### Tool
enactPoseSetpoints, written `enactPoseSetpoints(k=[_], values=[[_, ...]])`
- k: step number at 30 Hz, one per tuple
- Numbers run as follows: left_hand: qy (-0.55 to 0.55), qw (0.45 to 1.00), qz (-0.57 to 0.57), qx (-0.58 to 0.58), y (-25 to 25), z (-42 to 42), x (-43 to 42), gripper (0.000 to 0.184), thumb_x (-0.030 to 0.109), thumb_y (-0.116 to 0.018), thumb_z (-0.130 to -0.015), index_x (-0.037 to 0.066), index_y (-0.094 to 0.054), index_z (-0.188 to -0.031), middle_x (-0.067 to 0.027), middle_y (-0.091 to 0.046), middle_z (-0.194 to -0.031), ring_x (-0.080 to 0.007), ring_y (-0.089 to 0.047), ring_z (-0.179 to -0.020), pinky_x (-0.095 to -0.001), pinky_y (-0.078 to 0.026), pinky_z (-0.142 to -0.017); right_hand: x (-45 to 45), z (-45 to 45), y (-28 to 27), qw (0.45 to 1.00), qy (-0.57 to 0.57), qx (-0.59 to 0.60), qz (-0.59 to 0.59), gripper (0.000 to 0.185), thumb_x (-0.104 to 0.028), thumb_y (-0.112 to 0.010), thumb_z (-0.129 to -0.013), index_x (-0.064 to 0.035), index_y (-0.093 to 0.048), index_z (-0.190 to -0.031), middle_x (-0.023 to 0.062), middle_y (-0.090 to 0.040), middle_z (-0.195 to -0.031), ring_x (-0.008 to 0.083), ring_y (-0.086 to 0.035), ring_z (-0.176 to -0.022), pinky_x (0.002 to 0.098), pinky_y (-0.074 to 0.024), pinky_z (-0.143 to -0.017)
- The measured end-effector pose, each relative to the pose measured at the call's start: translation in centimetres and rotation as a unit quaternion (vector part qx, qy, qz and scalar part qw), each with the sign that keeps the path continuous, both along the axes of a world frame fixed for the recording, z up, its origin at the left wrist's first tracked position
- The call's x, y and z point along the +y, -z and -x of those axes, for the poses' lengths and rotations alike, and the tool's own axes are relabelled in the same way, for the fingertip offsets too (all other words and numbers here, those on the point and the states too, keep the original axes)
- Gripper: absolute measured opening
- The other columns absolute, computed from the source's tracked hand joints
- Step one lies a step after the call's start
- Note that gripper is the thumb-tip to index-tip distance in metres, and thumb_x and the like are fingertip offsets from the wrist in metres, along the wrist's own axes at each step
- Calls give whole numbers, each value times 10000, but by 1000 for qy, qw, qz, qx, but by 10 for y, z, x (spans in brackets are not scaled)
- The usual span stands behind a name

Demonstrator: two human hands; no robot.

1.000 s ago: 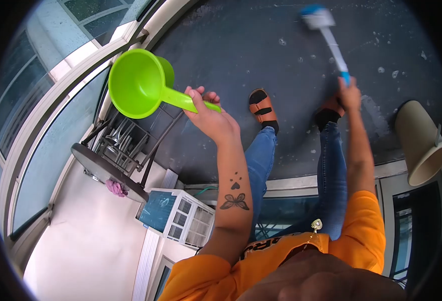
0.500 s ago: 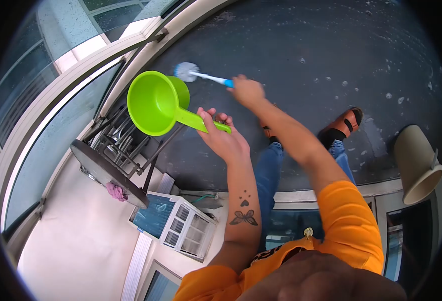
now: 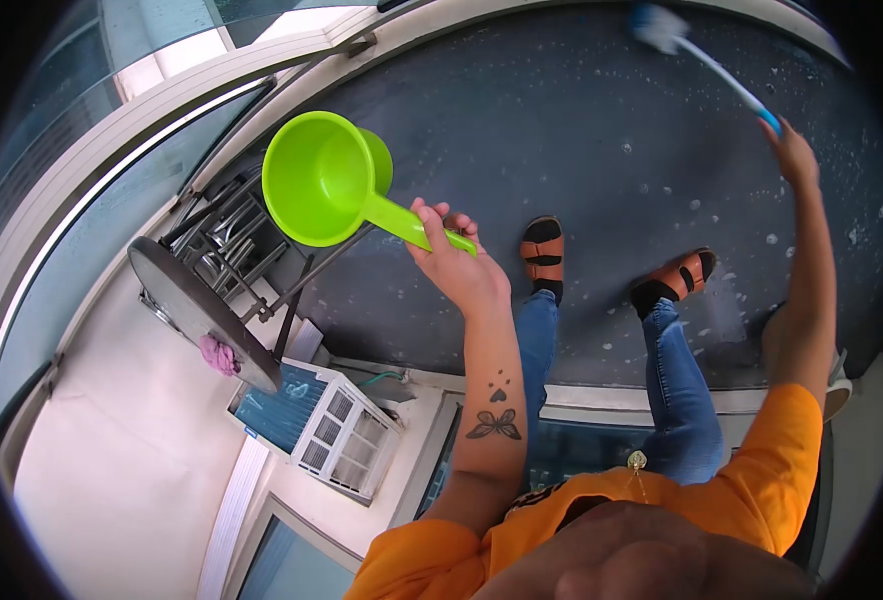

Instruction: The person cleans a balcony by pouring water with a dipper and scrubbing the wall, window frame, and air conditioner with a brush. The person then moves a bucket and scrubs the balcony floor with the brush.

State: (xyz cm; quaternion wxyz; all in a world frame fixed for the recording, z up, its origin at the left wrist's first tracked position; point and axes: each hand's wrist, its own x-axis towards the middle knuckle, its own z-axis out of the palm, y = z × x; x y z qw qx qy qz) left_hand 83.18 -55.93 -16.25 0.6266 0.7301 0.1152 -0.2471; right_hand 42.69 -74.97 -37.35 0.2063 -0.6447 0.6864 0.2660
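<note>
My left hand [image 3: 453, 248] is closed around the handle of a lime-green water dipper [image 3: 386, 180]. The dipper is tilted with its mouth turned toward me, and its visible inside shows no water. Far out to the right, my right hand [image 3: 793, 155] grips the blue end of a long-handled scrub brush [image 3: 723, 75]. Its white and blue round head is blurred by motion near the floor's far edge. Whether the bristles touch the dark floor [image 3: 461, 120] cannot be made out. White specks like suds or water drops dot that floor.
On the left stand a round dark table [image 3: 196, 310] with a pink cloth [image 3: 219, 355] and metal-framed furniture [image 3: 231, 240]. An air-conditioner unit [image 3: 336, 435] sits nearby. A beige bin [image 3: 776, 330] is partly behind my right arm. Glass railing [image 3: 111, 240] borders the left side.
My right hand has swung the brush far to the right and outward. The left hand with the dipper has shifted only slightly. My view has moved a little, and the bin is now mostly covered.
</note>
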Motion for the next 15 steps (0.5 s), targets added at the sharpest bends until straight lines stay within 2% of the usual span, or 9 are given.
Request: enactPoseSetpoints(k=[2,4,7,8,9,10,11,12,15], values=[[12,1000,3,-4,2,-2,-2,306,245,-521,-889,92,-432,-1138,-8,-463,-892,-103,-430,-690,-248,-353,-603,-5,105,-23,994,40,94,24,697,-666,-352,-805,-131,-476,-1234,208,-537,-1146,377,-495,-1081,447,-389,-901],[7,1000,11,-8,2,-7,0,321,251,-526,-889,81,-434,-1144,-12,-464,-894,-101,-430,-691,-241,-359,-610,-15,198,-38,975,145,163,44,641,-652,-337,-814,-193,-470,-1242,190,-529,-1167,375,-485,-1095,453,-373,-922],[-12,1000,22,-16,0,-16,-1,335,259,-535,-887,75,-435,-1149,-13,-466,-892,-96,-432,-687,-234,-362,-612,-15,239,-56,949,144,278,41,520,-553,-400,-846,-218,-471,-1238,180,-555,-1129,356,-536,-1032,446,-430,-853],[-25,999,23,-21,-1,-18,-1,335,260,-538,-885,80,-435,-1148,-8,-468,-888,-94,-432,-682,-235,-359,-607,5,237,-51,978,-34,186,87,459,-483,-440,-854,-201,-494,-1212,178,-563,-1105,342,-569,-960,433,-461,-793],[-28,999,26,-21,-1,-20,0,335,260,-538,-885,80,-435,-1148,-8,-468,-888,-94,-432,-682,-235,-359,-607,21,232,-44,965,-213,85,130,399,-412,-479,-862,-183,-517,-1186,176,-572,-1081,327,-601,-888,421,-492,-733],[-33,999,31,-22,-2,-23,1,326,247,-529,-887,76,-430,-1146,-7,-467,-883,-99,-427,-680,-238,-354,-597,41,156,-59,974,-180,18,136,315,-320,-548,-845,-136,-571,-1100,173,-611,-917,298,-619,-722,368,-493,-595],[-36,998,37,-23,-3,-25,2,317,235,-520,-888,72,-424,-1143,-5,-466,-879,-104,-421,-677,-242,-350,-587,47,32,-104,995,54,-65,52,315,-349,-564,-835,-110,-597,-1037,154,-614,-754,286,-608,-645,354,-462,-564],[-39,998,38,-24,-4,-27,3,317,235,-520,-888,72,-424,-1143,-5,-466,-879,-104,-421,-677,-242,-350,-587,66,-26,-100,985,67,-159,25,351,-383,-590,-812,-104,-597,-1025,141,-590,-648,274,-599,-625,360,-439,-556],[-60,997,36,-28,-6,-30,7,298,225,-523,-886,80,-431,-1129,-1,-465,-873,-101,-419,-676,-241,-346,-581,121,-198,-57,946,-19,-324,-10,482,-407,-625,-759,-67,-570,-1096,130,-637,-861,292,-628,-747,377,-491,-655]])
